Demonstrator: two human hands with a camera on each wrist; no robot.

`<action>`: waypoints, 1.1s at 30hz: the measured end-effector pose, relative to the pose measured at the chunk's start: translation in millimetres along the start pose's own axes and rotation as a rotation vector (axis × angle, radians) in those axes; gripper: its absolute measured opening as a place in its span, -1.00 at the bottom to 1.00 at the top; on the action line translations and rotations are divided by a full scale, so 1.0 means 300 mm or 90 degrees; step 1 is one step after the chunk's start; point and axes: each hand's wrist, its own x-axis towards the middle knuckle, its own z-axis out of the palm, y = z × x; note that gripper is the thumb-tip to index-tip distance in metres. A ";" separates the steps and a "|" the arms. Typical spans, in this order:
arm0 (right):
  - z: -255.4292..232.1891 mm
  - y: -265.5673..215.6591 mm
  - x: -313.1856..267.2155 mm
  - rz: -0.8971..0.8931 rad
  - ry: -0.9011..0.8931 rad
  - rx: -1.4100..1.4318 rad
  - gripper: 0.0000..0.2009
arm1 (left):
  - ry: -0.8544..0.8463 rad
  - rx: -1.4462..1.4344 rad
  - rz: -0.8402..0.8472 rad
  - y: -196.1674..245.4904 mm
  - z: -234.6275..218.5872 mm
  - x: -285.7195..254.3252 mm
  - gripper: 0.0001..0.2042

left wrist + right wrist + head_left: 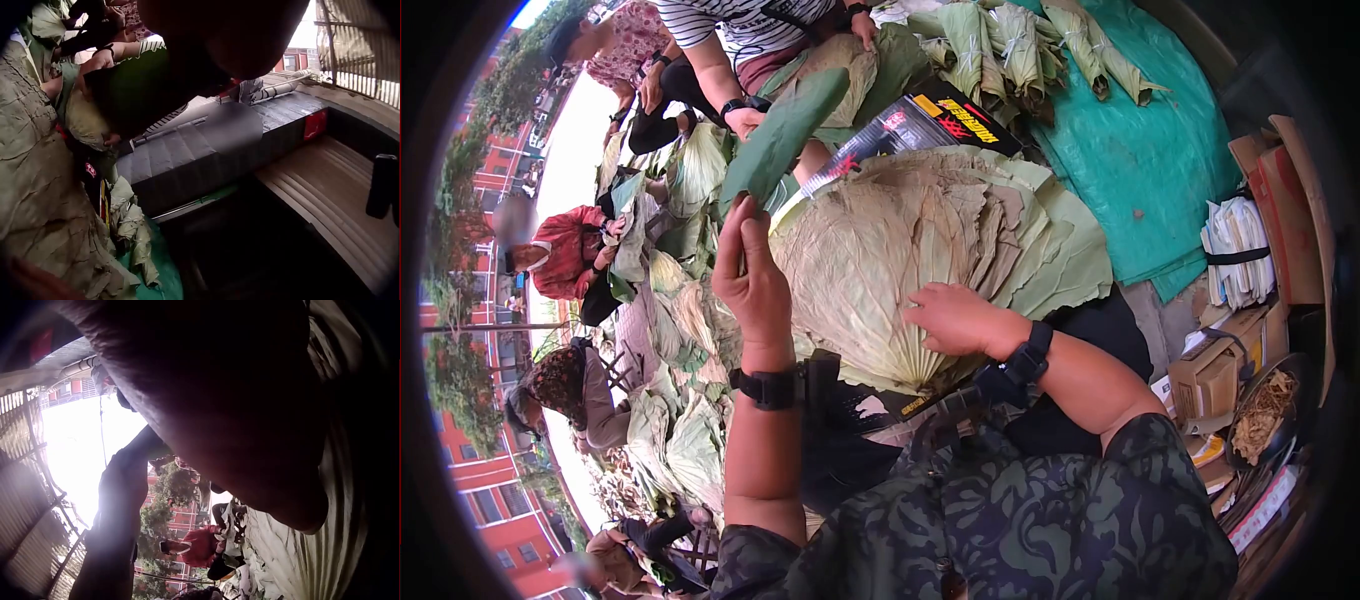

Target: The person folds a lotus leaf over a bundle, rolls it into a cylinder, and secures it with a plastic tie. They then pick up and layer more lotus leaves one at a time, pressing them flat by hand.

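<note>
Raised at the left, my left hand (pixel 752 280) pinches the lower end of a long, folded green leaf (pixel 792 125) between thumb and fingers. The leaf slants up toward a person in a striped shirt (pixel 710 35); in the left wrist view it shows as a dark green shape (pixel 137 94). My right hand (pixel 965 320) rests on a fanned stack of large dried leaves (pixel 850 250), fingers bent against the ribbed surface. From the right wrist, that hand (pixel 250 437) is a dark shape over the pale leaves (pixel 281 550), and I cannot tell whether it grips one.
A black box with yellow lettering (pixel 965 122) lies behind the stack. String-tied rolled leaf bundles (pixel 1020 50) lie beside a teal tarp (pixel 1140 170). At the right stand cardboard boxes (pixel 1215 375) and a bowl of brown shreds (pixel 1265 415). Loose leaves (pixel 690 440) and seated people fill the left.
</note>
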 end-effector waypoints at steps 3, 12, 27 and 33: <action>0.018 0.049 0.028 0.063 0.034 0.088 -0.59 | -0.101 0.280 0.141 0.122 -0.008 -0.198 -0.78; 0.010 0.081 0.031 0.404 0.294 0.887 -0.57 | -0.487 0.342 -0.099 0.075 -0.043 -0.636 -0.53; 0.095 0.158 0.079 0.331 0.506 0.833 -0.74 | -0.095 0.274 -0.530 -0.206 -0.013 -0.529 -0.47; 0.033 0.110 0.072 0.326 0.462 0.876 -0.70 | 0.004 0.161 -0.390 -0.117 -0.009 -0.542 -0.42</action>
